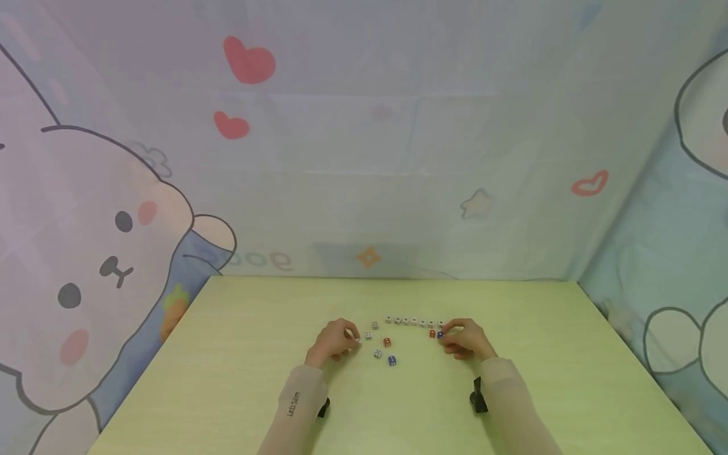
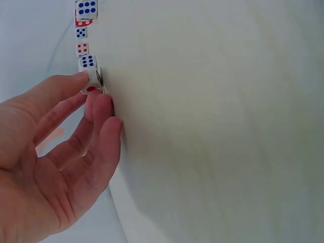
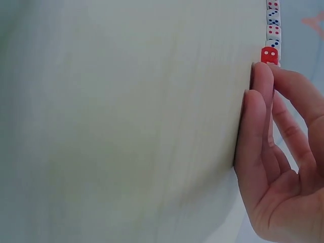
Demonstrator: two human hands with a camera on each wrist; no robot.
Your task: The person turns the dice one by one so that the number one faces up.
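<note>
Left hand (image 1: 333, 340): white die (image 2: 92, 76) pinched between fingertips, upper left of the left-wrist frame. Right hand (image 1: 469, 340): fingers pinching blue die (image 1: 440, 335), lower right of head-frame centre.

Left hand (image 1: 334, 339): fingers (image 2: 107, 139) bent, tips pinching. Right hand (image 1: 467, 339): fingers bent, tips pinching. Sleeved forearms (image 1: 517, 401) extend behind the fingers.

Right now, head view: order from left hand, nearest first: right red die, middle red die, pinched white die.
1. White die: pinched in left hand.
2. Middle red die: right of the white die.
3. Right red die: farther right, near right hand.
</note>
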